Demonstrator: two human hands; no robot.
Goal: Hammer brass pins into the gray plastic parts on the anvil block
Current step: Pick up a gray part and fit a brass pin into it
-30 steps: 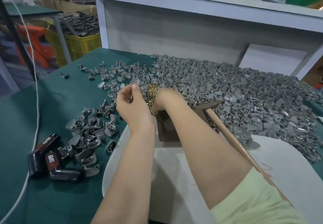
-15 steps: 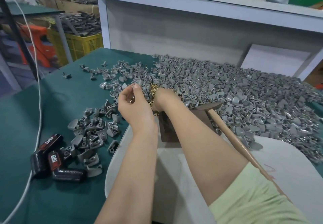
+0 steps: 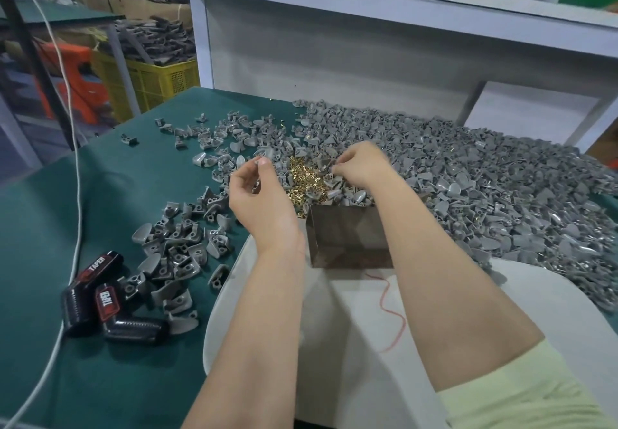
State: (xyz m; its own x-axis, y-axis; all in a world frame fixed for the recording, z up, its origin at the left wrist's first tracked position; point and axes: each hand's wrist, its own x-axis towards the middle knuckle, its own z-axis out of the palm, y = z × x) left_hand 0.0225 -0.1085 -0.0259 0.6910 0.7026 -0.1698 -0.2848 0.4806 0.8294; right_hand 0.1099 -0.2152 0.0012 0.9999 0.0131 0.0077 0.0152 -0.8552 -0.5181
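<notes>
L hand [image 3: 264,204] raised off the surface [image 3: 100,194], palm inward, fingers [image 3: 266,167] curled, thumb & forefinger clamped on a small gray part [image 3: 256,188]. R hand [image 3: 363,167] knuckles up, fingers bent down, pinching another gray part [image 3: 325,170] over the brass pins [image 3: 302,179], just behind the anvil block [image 3: 347,241].

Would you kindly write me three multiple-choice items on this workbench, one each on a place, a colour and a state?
1. The loose brass pins on the green mat lie: A) in a bowl; B) just beyond the anvil block; C) on a scale.
2. The crate is: A) yellow; B) blue; C) white.
3. The left hand: A) lies flat; B) pinches a small gray piece; C) grips a screwdriver.
Answers: B, they heap behind the block; A, its mesh walls are yellow; B, thumb and fingertip meet on it.
</notes>
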